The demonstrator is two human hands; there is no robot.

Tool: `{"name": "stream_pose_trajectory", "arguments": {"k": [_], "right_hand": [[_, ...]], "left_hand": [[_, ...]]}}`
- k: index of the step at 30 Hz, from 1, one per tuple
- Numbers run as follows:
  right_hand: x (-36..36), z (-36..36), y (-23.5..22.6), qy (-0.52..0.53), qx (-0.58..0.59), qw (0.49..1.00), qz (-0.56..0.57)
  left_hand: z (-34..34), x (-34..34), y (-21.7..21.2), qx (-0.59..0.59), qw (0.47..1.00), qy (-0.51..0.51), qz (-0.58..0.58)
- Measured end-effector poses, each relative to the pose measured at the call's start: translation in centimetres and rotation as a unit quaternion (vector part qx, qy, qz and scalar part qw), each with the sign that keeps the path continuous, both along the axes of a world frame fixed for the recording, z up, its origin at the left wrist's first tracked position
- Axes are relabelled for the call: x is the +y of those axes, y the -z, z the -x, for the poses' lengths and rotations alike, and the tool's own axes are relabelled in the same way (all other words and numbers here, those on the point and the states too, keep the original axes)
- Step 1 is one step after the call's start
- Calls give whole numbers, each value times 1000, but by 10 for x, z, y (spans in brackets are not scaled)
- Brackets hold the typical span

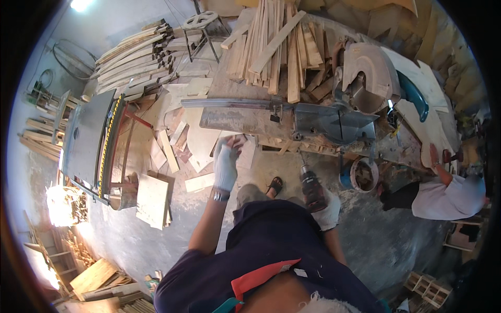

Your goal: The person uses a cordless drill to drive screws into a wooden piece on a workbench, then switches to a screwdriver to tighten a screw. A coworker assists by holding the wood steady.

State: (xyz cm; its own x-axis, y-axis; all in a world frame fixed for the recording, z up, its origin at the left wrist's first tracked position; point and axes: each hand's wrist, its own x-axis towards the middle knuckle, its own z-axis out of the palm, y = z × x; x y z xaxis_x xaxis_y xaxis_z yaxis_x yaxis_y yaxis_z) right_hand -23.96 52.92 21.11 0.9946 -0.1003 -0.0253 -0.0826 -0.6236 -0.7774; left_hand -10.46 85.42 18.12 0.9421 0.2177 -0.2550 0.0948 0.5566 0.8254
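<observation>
My right hand (328,213), in a white glove, is wrapped round a dark cordless drill (312,189). The drill's chuck and thin bit point away from me, toward the front edge of the workbench (224,119). My left hand (226,163) wears a white glove with bare fingertips, and a metal watch sits on that wrist. It is raised just short of the bench's near left end, fingers loosely bent and somewhat apart, with nothing seen in them. A long metal fence (229,103) lies along the bench beyond that hand.
A mitre saw (370,78) stands on the bench at right, beside piled wooden strips (276,47). Below it hangs or stands a bucket (364,173). Another person (443,197) works at far right. A table saw (88,141), board offcuts (168,151) and stacked timber (133,57) fill the left.
</observation>
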Motion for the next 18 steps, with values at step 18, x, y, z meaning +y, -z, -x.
{"name": "stream_pose_trajectory", "arguments": {"k": [18], "right_hand": [[55,39,0,513,46,855,65]], "left_hand": [[-523,116,213,239,935,152,-215]]}}
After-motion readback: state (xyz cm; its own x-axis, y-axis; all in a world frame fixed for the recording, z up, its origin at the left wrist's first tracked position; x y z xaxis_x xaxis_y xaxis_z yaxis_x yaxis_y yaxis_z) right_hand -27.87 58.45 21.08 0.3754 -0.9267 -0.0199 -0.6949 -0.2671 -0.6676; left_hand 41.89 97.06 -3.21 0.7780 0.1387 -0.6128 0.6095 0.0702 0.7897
